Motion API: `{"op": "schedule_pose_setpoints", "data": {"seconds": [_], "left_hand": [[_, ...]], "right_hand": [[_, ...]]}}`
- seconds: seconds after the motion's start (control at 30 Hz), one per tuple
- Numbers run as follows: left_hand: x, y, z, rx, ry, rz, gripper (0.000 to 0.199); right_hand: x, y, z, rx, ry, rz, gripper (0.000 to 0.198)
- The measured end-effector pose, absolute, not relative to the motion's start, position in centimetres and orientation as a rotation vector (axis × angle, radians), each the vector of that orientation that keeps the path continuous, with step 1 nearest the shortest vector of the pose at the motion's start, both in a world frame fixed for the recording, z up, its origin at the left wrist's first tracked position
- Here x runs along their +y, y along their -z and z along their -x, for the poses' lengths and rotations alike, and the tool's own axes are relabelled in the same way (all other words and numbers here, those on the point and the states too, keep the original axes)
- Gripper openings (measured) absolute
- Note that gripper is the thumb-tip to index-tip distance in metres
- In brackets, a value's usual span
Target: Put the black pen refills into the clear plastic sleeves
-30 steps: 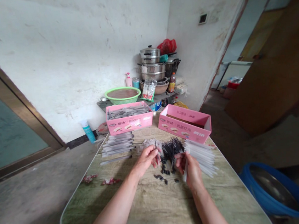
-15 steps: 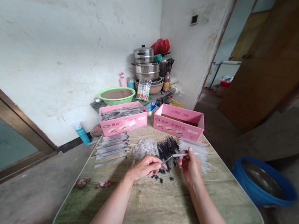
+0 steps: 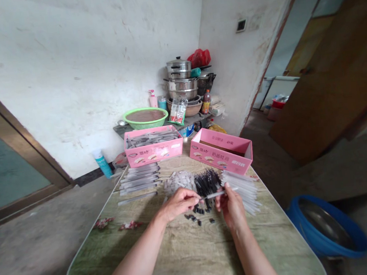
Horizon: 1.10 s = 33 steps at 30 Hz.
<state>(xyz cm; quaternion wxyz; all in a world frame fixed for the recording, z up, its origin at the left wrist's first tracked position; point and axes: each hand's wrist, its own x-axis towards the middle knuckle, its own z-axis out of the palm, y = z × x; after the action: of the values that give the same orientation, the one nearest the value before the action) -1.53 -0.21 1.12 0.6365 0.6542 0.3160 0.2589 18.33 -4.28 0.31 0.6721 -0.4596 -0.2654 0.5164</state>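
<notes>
Holding w/ R hand [image 3: 232, 204]: translucent pen barrel [image 3: 215, 194], gripped betw. thumb & fingers, lying roughly crosswise, one end pointed toward the opposite hand. Pinching w/ L hand [image 3: 181, 203], fingertips closed: thin dark part [image 3: 204, 198], approx. in line w/ that end of the barrel. Touching or partly inserted: can't tell, too small. Working in front of the central piles, near mid-table [image 3: 189, 250].

Done, judging by layout: row of pens [image 3: 142, 179] laid roughly side by side, back L, dark ends mostly to R; plus single pen [image 3: 137, 198] just nearer, apart from row. Also noted: heap of pen-like pieces [image 3: 152, 137] inside L pink box [image 3: 154, 156]; finished or not, can't tell.

Left, by same reckoning: loose translucent barrels [image 3: 243, 190] fanned on R side, just in front of R pink box [image 3: 218, 157]; slender black parts [image 3: 207, 182] piled mid-table, betw. barrels & small white pieces [image 3: 179, 181]; small black pieces [image 3: 197, 210] scattered nearer, incl. one well to R of the rest.

Would est. well short of complete: much loose stock vs. a modest row. Can't count individual pcs at this res. Current unit: prob. mid-assembly, not yet laid w/ row.
</notes>
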Motion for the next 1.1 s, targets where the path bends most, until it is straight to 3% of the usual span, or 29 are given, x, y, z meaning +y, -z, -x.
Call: {"op": "schedule_pose_setpoints", "data": {"seconds": [0.23,0.4,0.57,0.8,0.97,1.1], "left_hand": [[0.1,-0.2,-0.6,1.009,-1.138,-1.406,0.068],[0.2,-0.4,-0.5,0.947,-1.306,-1.335,0.067],[1.5,-0.5,1.0,0.991,-1.472,-1.162,0.063],[1.8,0.5,1.4,1.148,-1.229,-1.782,0.016],[0.9,0.8,1.1,1.072,-0.832,-2.277,0.021],[0.8,1.2,1.0,1.108,-0.758,-2.348,0.02]], "right_hand": [[-4.6,0.2,-15.8,-0.818,-1.435,0.908,0.043],[-4.7,0.3,-15.5,-0.841,-1.565,0.816,0.037],[-4.1,0.2,-18.9,-0.477,-1.48,0.678,0.025],[-3.8,0.3,-21.0,-0.267,-1.423,0.584,0.019],[-3.9,0.2,-20.5,-0.266,-1.424,0.582,0.02],[-3.9,0.2,-20.5,-0.247,-1.417,0.59,0.02]]}}
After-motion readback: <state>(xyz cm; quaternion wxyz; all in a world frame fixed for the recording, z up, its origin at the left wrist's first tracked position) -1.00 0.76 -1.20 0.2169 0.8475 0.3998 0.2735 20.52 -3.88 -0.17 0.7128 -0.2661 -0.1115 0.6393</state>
